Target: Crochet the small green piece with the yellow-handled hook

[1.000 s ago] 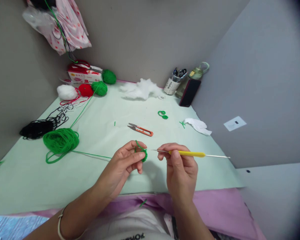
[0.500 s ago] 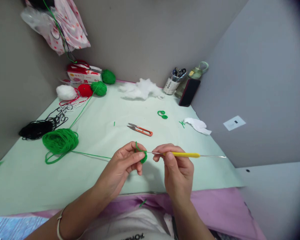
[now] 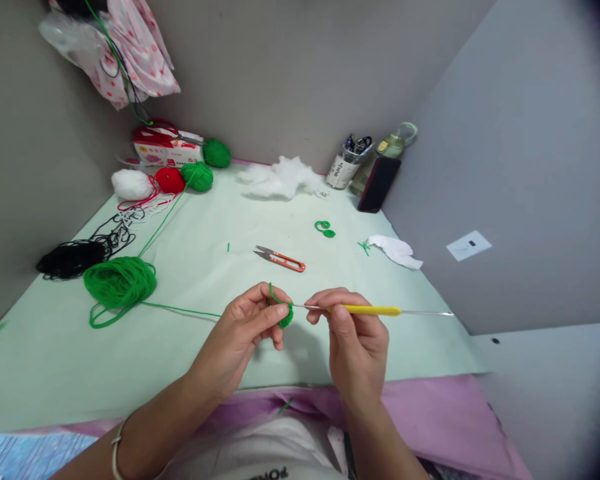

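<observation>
Between thumb and fingers, my left hand (image 3: 250,320) pinches a small green crochet piece (image 3: 286,318), partly covered by the fingertips. A strand of green yarn (image 3: 185,309) runs from this hand to a loose green skein (image 3: 121,281) on the left. My right hand (image 3: 355,333) grips the yellow handle of a crochet hook (image 3: 370,310) like a pen. The hook's thin metal shaft points left, its tip at the edge of the green piece; another metal end sticks out to the right. Beyond the hands lie orange-handled thread snips (image 3: 280,259).
Black yarn (image 3: 73,259), a white yarn ball (image 3: 131,184), a red ball (image 3: 169,180) and green balls (image 3: 199,177) sit at left. White stuffing (image 3: 283,179), a pen cup (image 3: 343,168) and a phone (image 3: 379,185) stand at the back. A small curled green piece (image 3: 325,229) lies right of centre.
Hardly anything differs. Both hands keep their grips, with the hook tip still at the green piece; the left hand and piece sit very slightly further left.
</observation>
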A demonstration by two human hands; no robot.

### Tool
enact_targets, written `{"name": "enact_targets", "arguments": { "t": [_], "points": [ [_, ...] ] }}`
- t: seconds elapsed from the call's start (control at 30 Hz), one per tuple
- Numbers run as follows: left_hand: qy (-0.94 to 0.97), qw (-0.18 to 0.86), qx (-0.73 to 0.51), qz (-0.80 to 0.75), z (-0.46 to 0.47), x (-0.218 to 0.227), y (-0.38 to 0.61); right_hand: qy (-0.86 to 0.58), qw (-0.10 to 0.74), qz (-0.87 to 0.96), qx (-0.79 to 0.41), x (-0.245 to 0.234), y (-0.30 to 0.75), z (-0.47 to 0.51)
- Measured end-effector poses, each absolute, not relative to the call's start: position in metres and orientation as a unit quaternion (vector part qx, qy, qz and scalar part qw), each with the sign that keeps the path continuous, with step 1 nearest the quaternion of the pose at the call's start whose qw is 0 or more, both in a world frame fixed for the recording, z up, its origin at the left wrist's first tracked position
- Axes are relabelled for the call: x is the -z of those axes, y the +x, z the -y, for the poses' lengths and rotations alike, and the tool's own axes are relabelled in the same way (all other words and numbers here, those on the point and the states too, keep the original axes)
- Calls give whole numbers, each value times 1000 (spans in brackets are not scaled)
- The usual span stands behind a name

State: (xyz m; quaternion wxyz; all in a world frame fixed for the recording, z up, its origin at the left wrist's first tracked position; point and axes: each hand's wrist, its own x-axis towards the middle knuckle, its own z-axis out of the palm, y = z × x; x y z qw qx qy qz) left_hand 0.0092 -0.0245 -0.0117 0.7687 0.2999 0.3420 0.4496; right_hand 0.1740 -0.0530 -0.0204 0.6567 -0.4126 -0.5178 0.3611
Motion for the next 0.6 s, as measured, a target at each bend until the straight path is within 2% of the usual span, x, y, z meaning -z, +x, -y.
{"name": "enact_targets", "arguments": {
  "t": [0.6],
  "points": [
    [301, 771, -448, -338, 24, 13, 11, -408, 651, 522, -370, 21, 174, 56]
  ]
}}
